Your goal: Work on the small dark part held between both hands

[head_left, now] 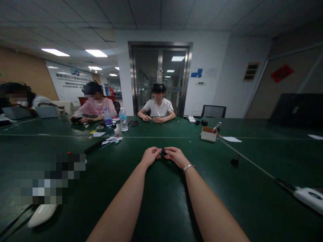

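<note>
Over the middle of the green table [161, 208], a small black object [163, 152] sits between my two hands. My left hand [151, 156] has its fingers closed at the object's left side. From the right, my right hand [176, 156], with a silver bracelet at the wrist, pinches the same object between thumb and fingers. The object is small and dark, partly covered by fingertips, so its shape is hard to tell. To the right on the table stands a black binder clip [235, 161].
Across the table sit a person in white [161, 109] and a person in pink [97, 107]. Bottles [123, 120] and papers [112, 139] lie left of centre. At the right are a small box [209, 134], a cable and a white power strip [309, 198].
</note>
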Available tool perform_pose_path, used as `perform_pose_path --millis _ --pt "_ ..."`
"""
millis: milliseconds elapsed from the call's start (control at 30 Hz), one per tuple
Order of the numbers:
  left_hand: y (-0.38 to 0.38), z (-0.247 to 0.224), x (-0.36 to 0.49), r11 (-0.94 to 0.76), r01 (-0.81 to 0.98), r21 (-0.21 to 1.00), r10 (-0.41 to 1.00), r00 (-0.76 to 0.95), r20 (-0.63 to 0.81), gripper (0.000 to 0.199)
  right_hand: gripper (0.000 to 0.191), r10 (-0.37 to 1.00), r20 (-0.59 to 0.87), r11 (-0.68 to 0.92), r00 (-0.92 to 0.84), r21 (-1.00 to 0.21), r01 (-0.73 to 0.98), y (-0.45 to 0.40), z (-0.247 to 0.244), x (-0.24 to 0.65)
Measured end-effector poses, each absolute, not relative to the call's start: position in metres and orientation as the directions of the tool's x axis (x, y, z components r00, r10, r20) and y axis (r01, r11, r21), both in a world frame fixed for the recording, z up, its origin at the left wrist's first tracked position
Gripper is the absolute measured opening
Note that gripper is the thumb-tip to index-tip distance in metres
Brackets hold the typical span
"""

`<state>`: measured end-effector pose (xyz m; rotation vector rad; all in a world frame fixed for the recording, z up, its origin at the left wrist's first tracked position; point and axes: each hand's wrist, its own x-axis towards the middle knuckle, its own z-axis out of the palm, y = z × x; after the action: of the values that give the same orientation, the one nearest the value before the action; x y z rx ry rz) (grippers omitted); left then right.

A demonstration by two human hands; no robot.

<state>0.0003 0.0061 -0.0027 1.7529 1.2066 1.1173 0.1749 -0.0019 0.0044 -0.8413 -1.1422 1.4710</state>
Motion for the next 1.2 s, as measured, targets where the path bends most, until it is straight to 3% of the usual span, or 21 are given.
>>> perform_pose_path --millis 300,800,1200 --pt "0.0043 0.0016 -0.0013 -0.337 0.367 0.867 0.937 0.219 0.271 0.042 0.019 0.974 0.080 0.010 -0.214 -0.950 -0.312 0.0003 0.0019 0.1741" --pt "0.0087 -0.0034 -0.0013 -0.333 0.204 0.921 0.930 0.232 0.285 0.028 0.018 0.973 0.070 -0.004 -0.221 -0.948 -0.317 -0.0041 0.0061 0.1753" --pt "0.0027 -0.0015 -0.0019 -0.307 0.221 0.926 0.935 0.251 0.250 0.029 0.018 0.981 0.084 0.032 -0.174 -0.960 -0.279 -0.0075 0.0035 0.1741"
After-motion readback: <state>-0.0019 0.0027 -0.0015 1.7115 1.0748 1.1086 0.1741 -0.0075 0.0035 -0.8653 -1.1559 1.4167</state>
